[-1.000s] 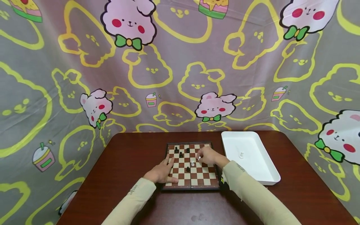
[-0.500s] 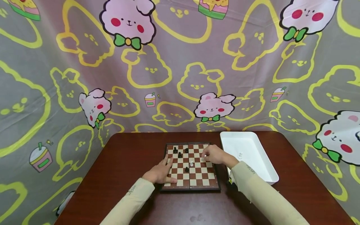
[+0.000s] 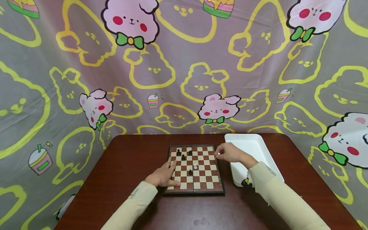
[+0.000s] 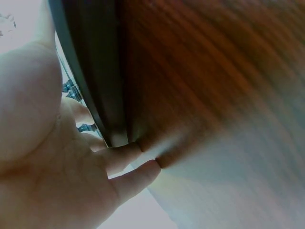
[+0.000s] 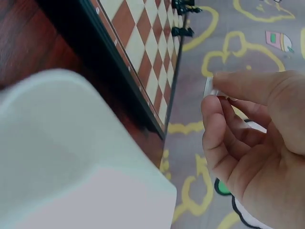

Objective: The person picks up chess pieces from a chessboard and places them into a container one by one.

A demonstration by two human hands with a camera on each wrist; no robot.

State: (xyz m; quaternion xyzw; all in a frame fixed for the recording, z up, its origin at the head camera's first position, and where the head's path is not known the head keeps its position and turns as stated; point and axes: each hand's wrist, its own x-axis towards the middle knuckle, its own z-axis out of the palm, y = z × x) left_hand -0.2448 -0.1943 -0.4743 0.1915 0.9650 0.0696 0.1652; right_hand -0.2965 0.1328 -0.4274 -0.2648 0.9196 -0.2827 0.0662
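Note:
A brown-and-cream chessboard [image 3: 207, 179] with a dark frame lies on the table. My left hand [image 3: 163, 175] rests on its left edge, fingers spread; in the left wrist view two fingers of that hand [image 4: 57, 176] reach past the dark frame onto the wood. My right hand [image 3: 231, 152] pinches a small white chess piece [image 5: 208, 86] between thumb and fingertips, just off the board's right edge and beside the tray. Another white piece [image 3: 195, 166] stands near the middle of the board. Black pieces stand at the far left, including a taller one [image 3: 178, 152], and one black pawn [image 3: 190, 172] is nearer.
A white tray [image 3: 248, 143] stands right of the board, partly covered by my right forearm. The dark wooden table [image 3: 129, 153] extends around both. A patterned cloth [image 3: 178, 86] hangs behind and at both sides.
My right hand has moved right with the white piece, from over the board to past its right edge by the tray. My left hand has stayed on the board.

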